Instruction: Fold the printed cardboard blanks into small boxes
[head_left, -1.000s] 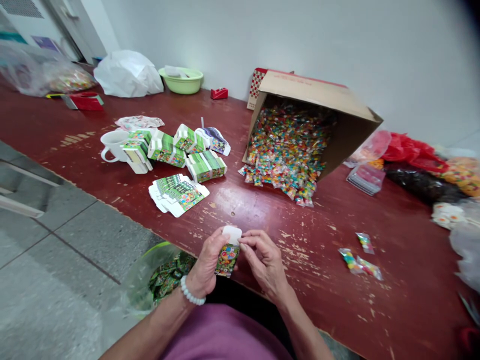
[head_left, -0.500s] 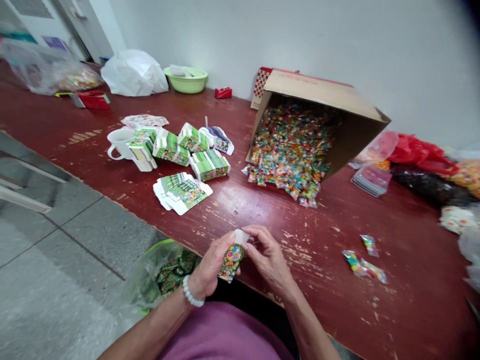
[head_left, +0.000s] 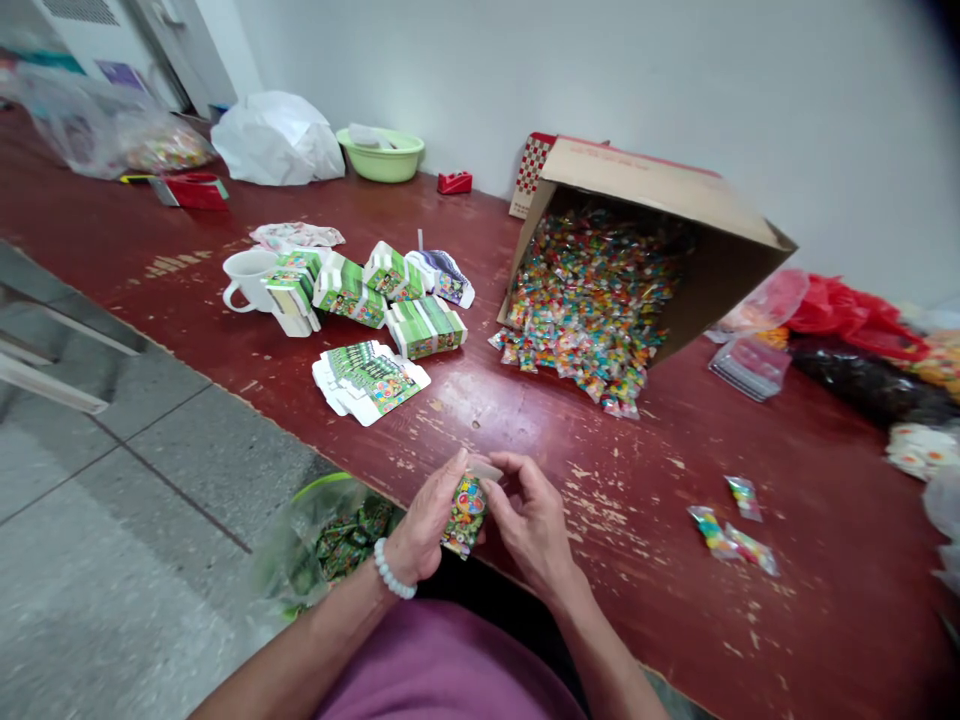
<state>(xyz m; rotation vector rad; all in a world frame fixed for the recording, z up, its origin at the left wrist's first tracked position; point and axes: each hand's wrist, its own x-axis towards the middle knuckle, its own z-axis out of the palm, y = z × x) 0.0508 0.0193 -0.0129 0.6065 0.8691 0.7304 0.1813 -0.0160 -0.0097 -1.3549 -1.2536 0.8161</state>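
Observation:
A small printed candy box [head_left: 466, 512] is held upright over the table's front edge, its pale top flap tilted toward the right. My left hand [head_left: 429, 520], with a beaded bracelet at the wrist, is wrapped around the box from the left. The fingers of my right hand [head_left: 531, 515] pinch the flap at the top right corner of the box. Beyond my hands lies a fanned stack of flat box blanks [head_left: 371, 380]. Three wrapped candy packets [head_left: 711, 530] rest to the right of my right hand.
A tipped cardboard carton [head_left: 739, 270] spills many candy packets [head_left: 592, 300]. Banded green box bundles [head_left: 426, 326] lie by a white mug [head_left: 249, 280]. Below the table edge stands a lined bin [head_left: 322, 490] with green printed pieces. Plastic bags [head_left: 855, 312] line the right side.
The box's top flap has tilted lower, folding over the opening under my right fingers. My left hand still holds the box. The whole view has shifted slightly.

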